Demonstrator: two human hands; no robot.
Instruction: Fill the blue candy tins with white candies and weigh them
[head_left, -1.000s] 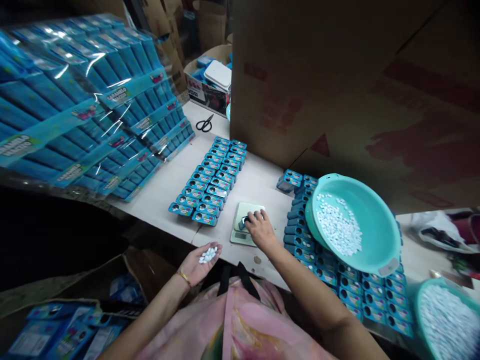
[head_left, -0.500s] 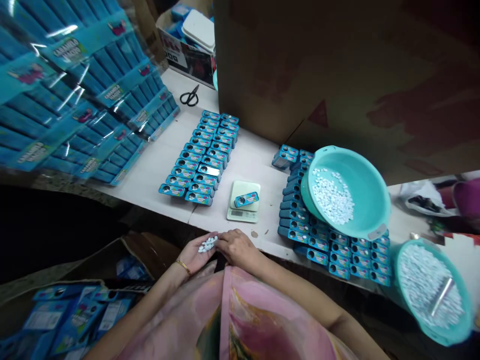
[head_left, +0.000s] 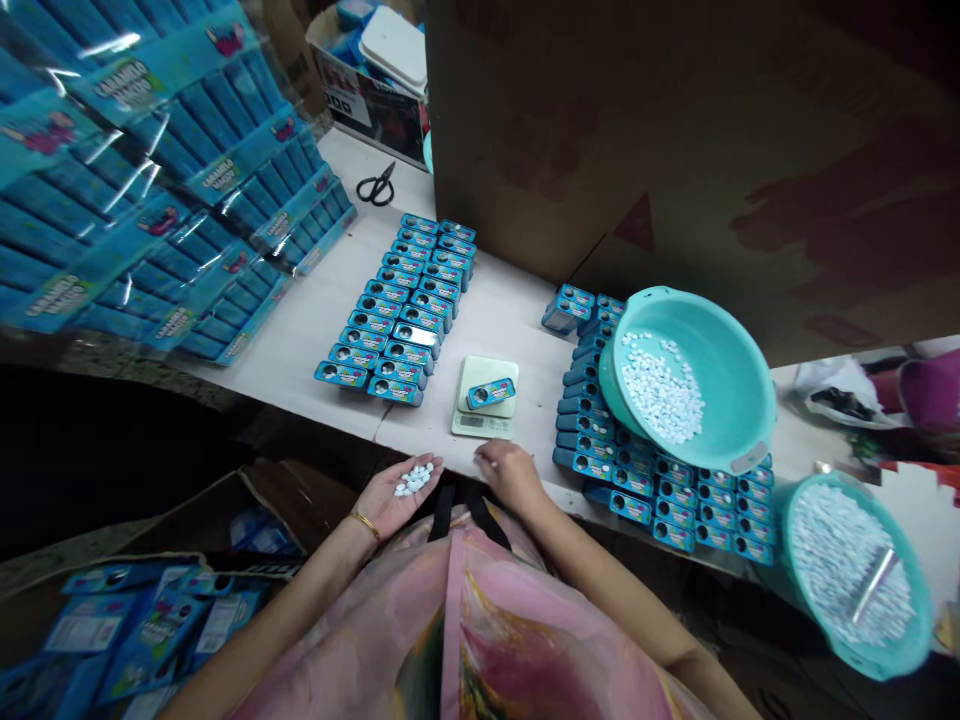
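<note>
My left hand (head_left: 397, 492) is palm up at the table's front edge, cupped under a small heap of pale white candies (head_left: 414, 479). To its right my right hand (head_left: 511, 474) has its fingers drawn together over the edge; whatever is between the fingertips is too small to make out. Just beyond the hands sits a small white kitchen scale (head_left: 480, 424), with one blue candy box (head_left: 491, 393) standing on its plate. Right of it, a turquoise basin (head_left: 739, 400) holding scattered candies (head_left: 664, 390) rests on rows of blue boxes (head_left: 630, 506).
Two columns of blue boxes (head_left: 397, 368) stand left of the scale. Scissors (head_left: 376, 186) lie farther back. Wrapped display packs (head_left: 150, 200) rise at the left, a large cardboard box (head_left: 570, 120) behind. At lower right, a turquoise tub (head_left: 911, 640) of candies holds a metal scoop (head_left: 874, 585).
My right hand has moved right, away from my left palm, to the table edge below the scale. My left hand stays cupped under the candies, and the view has shifted slightly.
</note>
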